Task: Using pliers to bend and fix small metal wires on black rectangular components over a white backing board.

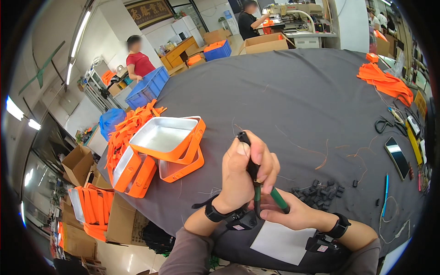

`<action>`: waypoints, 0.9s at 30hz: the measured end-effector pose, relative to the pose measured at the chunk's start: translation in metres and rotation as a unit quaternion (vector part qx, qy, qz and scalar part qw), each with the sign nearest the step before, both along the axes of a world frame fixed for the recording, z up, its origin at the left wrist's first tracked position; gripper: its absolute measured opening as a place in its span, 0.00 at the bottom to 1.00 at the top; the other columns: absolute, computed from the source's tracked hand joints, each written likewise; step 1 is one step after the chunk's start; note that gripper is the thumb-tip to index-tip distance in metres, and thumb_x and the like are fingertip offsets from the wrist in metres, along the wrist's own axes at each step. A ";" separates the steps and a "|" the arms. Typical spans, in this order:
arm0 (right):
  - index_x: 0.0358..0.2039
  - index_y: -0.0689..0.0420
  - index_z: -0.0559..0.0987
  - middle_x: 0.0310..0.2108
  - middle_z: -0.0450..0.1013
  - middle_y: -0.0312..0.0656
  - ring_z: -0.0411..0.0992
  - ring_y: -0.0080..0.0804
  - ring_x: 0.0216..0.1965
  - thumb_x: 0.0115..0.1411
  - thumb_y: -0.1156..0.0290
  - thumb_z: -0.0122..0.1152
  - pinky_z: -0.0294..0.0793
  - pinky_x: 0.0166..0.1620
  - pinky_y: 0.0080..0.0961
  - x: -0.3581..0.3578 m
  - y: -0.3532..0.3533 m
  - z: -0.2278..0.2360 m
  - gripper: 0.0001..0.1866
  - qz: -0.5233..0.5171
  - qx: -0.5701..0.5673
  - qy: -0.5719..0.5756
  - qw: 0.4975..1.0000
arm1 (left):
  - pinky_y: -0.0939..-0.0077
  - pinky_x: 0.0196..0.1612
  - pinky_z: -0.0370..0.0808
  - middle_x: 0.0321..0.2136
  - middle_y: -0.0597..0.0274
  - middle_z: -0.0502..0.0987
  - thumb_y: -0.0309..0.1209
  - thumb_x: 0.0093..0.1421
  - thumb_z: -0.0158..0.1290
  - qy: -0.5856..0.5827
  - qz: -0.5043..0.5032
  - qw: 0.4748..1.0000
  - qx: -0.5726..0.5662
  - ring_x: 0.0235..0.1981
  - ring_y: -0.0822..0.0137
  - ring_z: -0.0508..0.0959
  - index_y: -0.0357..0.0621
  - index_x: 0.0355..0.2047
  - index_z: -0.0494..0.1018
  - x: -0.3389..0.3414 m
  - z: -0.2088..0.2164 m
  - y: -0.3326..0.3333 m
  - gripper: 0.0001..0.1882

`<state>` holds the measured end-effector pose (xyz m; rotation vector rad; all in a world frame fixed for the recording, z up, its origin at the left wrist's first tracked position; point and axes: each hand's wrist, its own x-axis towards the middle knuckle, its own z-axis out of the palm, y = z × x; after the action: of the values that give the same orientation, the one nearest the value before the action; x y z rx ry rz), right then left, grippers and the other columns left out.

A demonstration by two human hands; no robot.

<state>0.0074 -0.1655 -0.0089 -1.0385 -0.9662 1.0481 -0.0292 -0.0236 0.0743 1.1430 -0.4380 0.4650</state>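
My left hand is raised over the near middle of the table, its fingers wrapped round a narrow black piece whose end pokes up past the thumb. My right hand, lower and just to the right, is closed on a hand tool with green handles, which looks like pliers. Its dark end meets the black piece, though fingers hide the exact contact. Beside my right hand lies a heap of small black plastic parts. A white sheet lies beneath that hand.
Orange-rimmed metal trays and orange straps pile up at left. Right: orange fabric, phone, scissors, blue pen. Loose threads cross the grey tablecloth. A person holds a blue crate; another sits at a machine.
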 end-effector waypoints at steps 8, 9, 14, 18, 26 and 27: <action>0.55 0.58 0.65 0.45 0.69 0.38 0.66 0.25 0.46 0.59 0.66 0.58 0.65 0.51 0.28 0.004 -0.002 -0.005 0.25 0.027 0.016 -0.030 0.999 | 0.77 0.16 0.60 0.09 0.72 0.57 0.39 0.65 0.33 0.063 0.014 0.998 -0.025 0.04 0.74 0.61 0.52 0.25 0.58 0.008 -0.002 -0.004 0.12; 0.55 0.58 0.65 0.45 0.69 0.38 0.66 0.24 0.45 0.59 0.66 0.58 0.65 0.50 0.27 0.008 -0.001 -0.005 0.24 0.036 0.016 -0.044 0.998 | 0.77 0.16 0.59 0.09 0.72 0.57 0.39 0.65 0.32 0.063 0.014 0.998 -0.022 0.04 0.74 0.60 0.52 0.25 0.58 0.008 -0.003 -0.003 0.12; 0.52 0.59 0.67 0.42 0.69 0.37 0.66 0.23 0.41 0.59 0.66 0.57 0.64 0.49 0.24 0.006 -0.002 0.001 0.22 0.023 0.003 -0.043 0.999 | 0.78 0.16 0.59 0.09 0.72 0.57 0.40 0.65 0.32 0.059 -0.005 0.998 -0.002 0.03 0.75 0.58 0.52 0.25 0.57 0.001 -0.002 -0.009 0.13; 0.46 0.59 0.69 0.36 0.69 0.36 0.65 0.23 0.39 0.61 0.67 0.52 0.64 0.48 0.23 0.000 0.000 -0.001 0.14 -0.008 -0.020 -0.007 1.000 | 0.79 0.15 0.57 0.11 0.72 0.57 0.39 0.66 0.29 0.028 -0.074 0.997 0.001 0.04 0.77 0.52 0.52 0.26 0.56 0.006 -0.010 0.006 0.12; 0.47 0.57 0.68 0.36 0.70 0.36 0.64 0.21 0.34 0.58 0.71 0.45 0.66 0.39 0.23 -0.002 -0.003 0.013 0.15 -0.002 -0.078 -0.063 0.995 | 0.77 0.20 0.60 0.18 0.69 0.63 0.43 0.66 0.33 0.080 -0.012 0.996 -0.041 0.09 0.73 0.62 0.49 0.28 0.61 0.013 0.003 0.000 0.15; 0.48 0.57 0.67 0.37 0.70 0.36 0.64 0.21 0.34 0.58 0.71 0.45 0.66 0.39 0.23 -0.002 -0.003 0.018 0.17 0.005 -0.083 -0.067 0.994 | 0.76 0.23 0.61 0.19 0.68 0.64 0.43 0.66 0.34 0.080 0.018 0.995 -0.049 0.12 0.73 0.63 0.48 0.29 0.61 0.015 0.005 0.002 0.15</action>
<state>0.0050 -0.1682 0.0091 -1.2546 -1.0054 1.0927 -0.0140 -0.0220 0.0797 1.0852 -0.2542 0.4179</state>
